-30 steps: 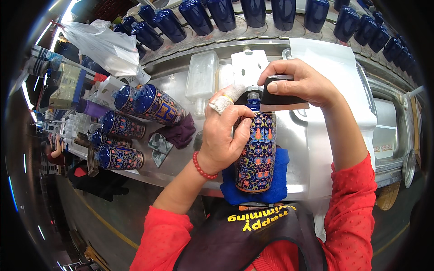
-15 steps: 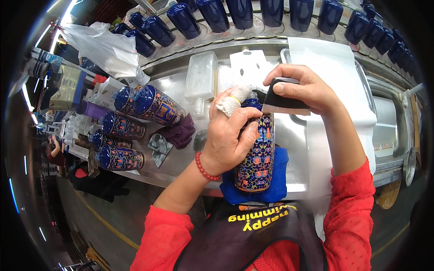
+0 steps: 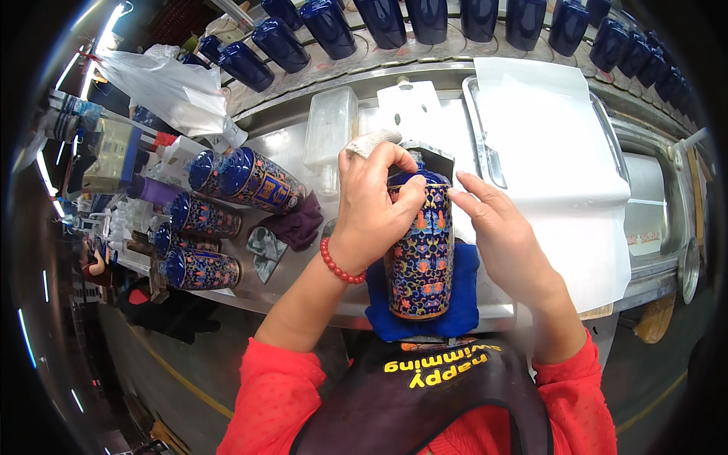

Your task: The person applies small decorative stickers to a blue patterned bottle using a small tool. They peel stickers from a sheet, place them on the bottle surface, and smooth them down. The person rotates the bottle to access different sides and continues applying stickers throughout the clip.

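An upright blue bottle (image 3: 419,254) with a colourful floral pattern stands in front of me on a folded blue cloth (image 3: 464,292). My left hand (image 3: 377,199) is closed around its shoulder, thumb and fingers near the neck. One of its fingers wears a whitish cloth wrap (image 3: 374,142). On the bottle's other side is my right hand (image 3: 502,239), fingers stretched out and fingertips at the upper right edge of the pattern. A dark, grey-edged flat piece (image 3: 436,158) shows behind the neck; I cannot tell whether it is the black scraper seen earlier.
Several patterned bottles (image 3: 262,182) lean at the left beside a purple cloth (image 3: 292,225). A clear plastic container (image 3: 331,125) lies behind my left hand. White sheets (image 3: 546,167) cover a tray at the right. Plain blue bottles (image 3: 383,23) line the conveyor behind.
My right hand has let go of the black scraper and come down to the bottle's right side. The left hand has shifted slightly on the shoulder. The conveyor bottles have shifted right.
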The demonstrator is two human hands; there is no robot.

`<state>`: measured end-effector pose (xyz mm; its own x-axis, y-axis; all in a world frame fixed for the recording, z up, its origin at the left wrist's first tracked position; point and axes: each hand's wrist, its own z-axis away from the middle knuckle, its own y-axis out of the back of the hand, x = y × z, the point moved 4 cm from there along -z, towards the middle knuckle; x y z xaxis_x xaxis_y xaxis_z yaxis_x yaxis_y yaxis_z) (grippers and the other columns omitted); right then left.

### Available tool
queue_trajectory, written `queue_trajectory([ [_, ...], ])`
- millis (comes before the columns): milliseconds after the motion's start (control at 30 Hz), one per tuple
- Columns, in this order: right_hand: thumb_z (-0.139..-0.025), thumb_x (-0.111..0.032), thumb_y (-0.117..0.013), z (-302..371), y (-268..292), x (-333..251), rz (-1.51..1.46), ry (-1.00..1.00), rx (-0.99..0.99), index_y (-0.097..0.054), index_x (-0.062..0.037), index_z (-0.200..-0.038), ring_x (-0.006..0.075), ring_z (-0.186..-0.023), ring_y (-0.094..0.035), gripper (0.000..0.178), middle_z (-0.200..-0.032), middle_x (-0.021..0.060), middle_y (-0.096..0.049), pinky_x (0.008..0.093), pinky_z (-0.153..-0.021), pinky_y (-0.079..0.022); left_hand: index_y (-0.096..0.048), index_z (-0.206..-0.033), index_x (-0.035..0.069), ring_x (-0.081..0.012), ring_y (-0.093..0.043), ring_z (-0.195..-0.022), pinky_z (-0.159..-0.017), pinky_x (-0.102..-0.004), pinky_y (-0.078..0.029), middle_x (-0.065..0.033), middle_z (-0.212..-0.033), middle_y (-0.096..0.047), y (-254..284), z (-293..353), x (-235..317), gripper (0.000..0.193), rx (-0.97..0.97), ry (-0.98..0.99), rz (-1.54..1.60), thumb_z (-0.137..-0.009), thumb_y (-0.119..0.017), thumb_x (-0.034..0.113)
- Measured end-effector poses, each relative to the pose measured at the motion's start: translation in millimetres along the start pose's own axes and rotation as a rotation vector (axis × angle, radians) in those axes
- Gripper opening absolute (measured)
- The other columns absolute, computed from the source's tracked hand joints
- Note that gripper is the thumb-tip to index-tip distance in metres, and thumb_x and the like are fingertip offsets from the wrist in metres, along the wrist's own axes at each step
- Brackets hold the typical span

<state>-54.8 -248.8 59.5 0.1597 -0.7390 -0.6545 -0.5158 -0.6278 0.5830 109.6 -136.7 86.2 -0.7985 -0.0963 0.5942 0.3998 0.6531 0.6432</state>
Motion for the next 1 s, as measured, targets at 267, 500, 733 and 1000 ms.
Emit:
queue_trajectory([
  [267, -0.084, 0.018, -0.054, -4, -7, -6, 0.089, -0.036, 0.014, -0.059, -0.0043, -0.141, 0.0426, -0.128, -0.055, 0.061, -0.142, 0.0254, -0.055, 0.0452, -0.107, -0.048, -0.063, -0.092, 0.005, -0.0335, -0.055, -0.1, -0.098, -0.0451, -0.038, -0.0135, -0.093, -0.065, 0, -2, 3, 0.017, 0.034, -0.048, -0.055, -0.081, -0.07, 0.016],
  [500, -0.082, 0.013, -0.059, -4, -9, -4, 0.094, -0.022, 0.037, -0.058, -0.0009, -0.14, 0.0452, -0.124, -0.057, 0.06, -0.136, 0.0274, -0.057, 0.0477, -0.105, -0.049, -0.064, -0.096, 0.004, -0.0339, -0.054, -0.101, -0.097, -0.0437, -0.04, -0.0131, -0.099, -0.066, -1, 2, 0, 0.022, -0.016, 0.022, -0.025, -0.085, -0.071, 0.02],
  [733, -0.087, -0.005, -0.075, 33, -5, -7, -0.003, -0.049, 0.018, -0.052, 0.0032, -0.143, 0.0443, -0.128, -0.054, 0.061, -0.143, 0.0265, -0.052, 0.0479, -0.107, -0.047, -0.043, -0.149, -0.005, -0.0397, -0.047, -0.135, -0.115, -0.0477, -0.032, -0.0266, -0.142, -0.053, 19, 65, 2, 0.086, -0.045, 0.059, 0.135, -0.094, -0.068, 0.056],
  [1000, -0.077, -0.017, -0.086, 86, -22, -27, 0.012, 0.031, -0.095, -0.049, 0.0006, -0.147, 0.0451, -0.135, -0.049, 0.081, -0.154, 0.0258, -0.044, 0.0508, -0.11, -0.044, -0.026, -0.159, -0.005, -0.0469, -0.037, -0.141, -0.118, -0.0677, -0.013, -0.0251, -0.149, -0.049, 0, 159, 20, 0.104, -0.095, 0.02, -0.23, -0.09, -0.068, 0.061],
])
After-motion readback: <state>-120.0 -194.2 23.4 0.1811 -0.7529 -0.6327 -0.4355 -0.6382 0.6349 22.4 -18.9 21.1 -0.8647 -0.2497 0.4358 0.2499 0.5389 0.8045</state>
